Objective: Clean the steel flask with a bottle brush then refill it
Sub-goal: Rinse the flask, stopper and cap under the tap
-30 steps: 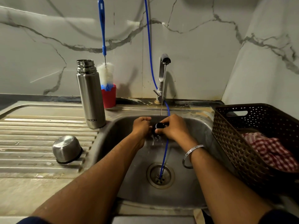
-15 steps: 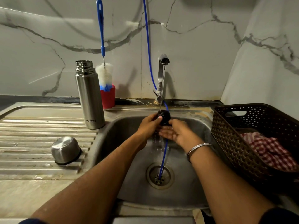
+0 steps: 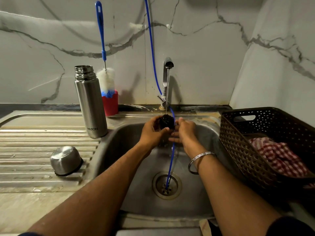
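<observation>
**Black stopper rinsed under the running tap**

Black and round, a small stopper (image 3: 166,122) is gripped in the curled fingers of the left hand (image 3: 153,132), directly under the thin stream of water (image 3: 167,89) falling from the tap (image 3: 167,65). The right hand (image 3: 185,132) is held just beside it, on the stopper's right; its fingers are loosely extended, with the fingertips touching the stopper's lower side, and nothing is clasped in it. Both hands are held over the sink (image 3: 119,150).

Well to the left of the left hand, the steel flask (image 3: 90,101) is seen upright and uncapped on the steel surface (image 3: 34,133). Just behind the flask, a bottle brush (image 3: 105,79) is stood in a red cup (image 3: 110,103). Nearer the person and left of the left forearm, a steel cap (image 3: 65,160) is laid mouth down. To the right of the right hand, a checked cloth (image 3: 279,157) is held in a brown basket (image 3: 238,145).
</observation>
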